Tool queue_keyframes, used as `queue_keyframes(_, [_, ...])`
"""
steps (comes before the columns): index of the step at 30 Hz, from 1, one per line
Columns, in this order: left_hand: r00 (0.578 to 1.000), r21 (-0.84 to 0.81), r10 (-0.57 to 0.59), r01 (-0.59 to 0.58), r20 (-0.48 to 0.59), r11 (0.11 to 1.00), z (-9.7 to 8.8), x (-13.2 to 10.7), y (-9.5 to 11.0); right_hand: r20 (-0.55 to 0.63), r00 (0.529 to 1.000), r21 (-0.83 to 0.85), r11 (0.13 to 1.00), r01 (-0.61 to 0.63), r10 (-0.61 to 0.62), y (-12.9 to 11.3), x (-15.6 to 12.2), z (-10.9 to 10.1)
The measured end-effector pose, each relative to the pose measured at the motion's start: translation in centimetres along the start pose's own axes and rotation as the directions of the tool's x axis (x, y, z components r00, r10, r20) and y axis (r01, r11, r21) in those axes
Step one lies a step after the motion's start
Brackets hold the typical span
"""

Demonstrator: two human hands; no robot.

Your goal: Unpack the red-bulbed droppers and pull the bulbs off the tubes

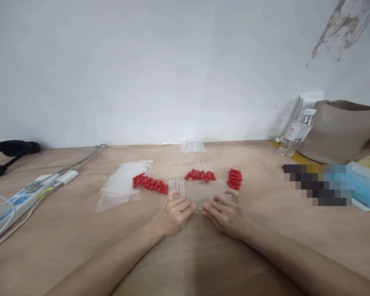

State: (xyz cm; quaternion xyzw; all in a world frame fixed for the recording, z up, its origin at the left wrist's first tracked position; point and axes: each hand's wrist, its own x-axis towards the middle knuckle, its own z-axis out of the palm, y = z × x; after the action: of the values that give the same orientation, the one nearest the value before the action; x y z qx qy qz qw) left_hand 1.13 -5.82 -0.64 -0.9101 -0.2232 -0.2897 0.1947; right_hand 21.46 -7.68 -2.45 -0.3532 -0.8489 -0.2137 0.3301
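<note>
A row of clear dropper tubes [200, 192] lies side by side on the table in front of me. My left hand [176, 211] grips the row at its left end and near edge, fingers curled. On the opposite end, my right hand [225, 213] has its fingers curled round the right side and near edge. The two thumbs almost meet at the near middle. Just behind the tubes lie several droppers [201, 174] with red bulbs towards me and clear tips pointing away. Loose red rubber bulbs [151, 183] spread to the left, and more red bulbs [235, 178] are bunched at the right.
Clear zip bags [120, 185] lie left of the bulbs, with another small bag [192, 147] by the wall. A power strip [21, 201] with cables and a black headset [10, 150] are far left. At right stand a water bottle [297, 132] and a grey-brown bag [342, 131].
</note>
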Motion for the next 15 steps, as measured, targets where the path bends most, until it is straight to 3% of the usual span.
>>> queue_keyframes(10, [0.999, -0.083, -0.051, 0.052, 0.008, 0.995, -0.3, -0.1, -0.1, -0.044, 0.979, -0.063, 0.978, 0.198, -0.201, 0.7, 0.0, -0.3])
queue_keyframes(15, [0.998, -0.105, -0.062, 0.063, 0.016, 0.992, -0.4, -0.7, -1.1, -0.05, 0.977, -0.058, 0.977, 0.206, -0.209, 1.6, -0.4, -0.9])
